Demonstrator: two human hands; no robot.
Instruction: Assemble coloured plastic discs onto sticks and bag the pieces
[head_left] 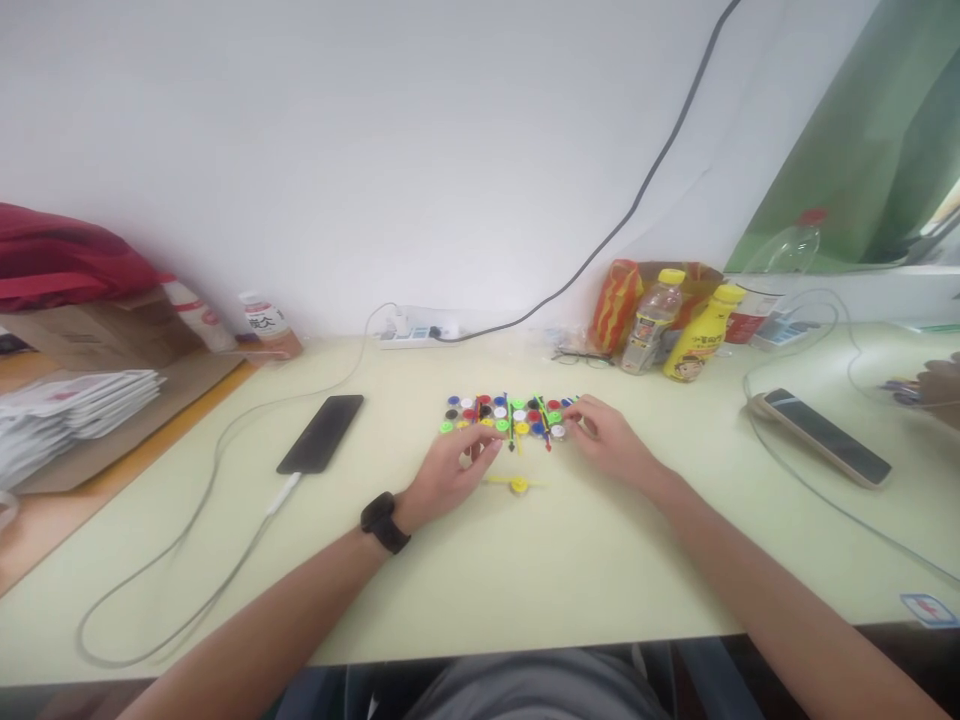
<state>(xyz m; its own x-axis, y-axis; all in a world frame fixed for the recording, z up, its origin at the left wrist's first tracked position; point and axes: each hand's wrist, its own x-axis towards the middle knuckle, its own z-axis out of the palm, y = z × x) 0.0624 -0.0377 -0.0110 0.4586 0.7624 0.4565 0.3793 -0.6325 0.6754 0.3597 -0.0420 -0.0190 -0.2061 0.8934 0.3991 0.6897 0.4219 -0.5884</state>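
Head view: I look down at a pale worktop (pixel 600 580), with both hands over its far middle.
Coloured discs (pixel 520 416): set in rows between the hands, thin sticks (pixel 512 428) lying across them.
Left hand (pixel 450 475): grip curled at the rows' near left edge; I cannot tell whether it has hold of anything.
Right hand (pixel 615 440): grip bent at the right end; its hold is unclear to me.
Yellow piece (pixel 519 485): just on the near side.
Phone (pixel 322 432): left.
Yellow bottle (pixel 696 340): far right.
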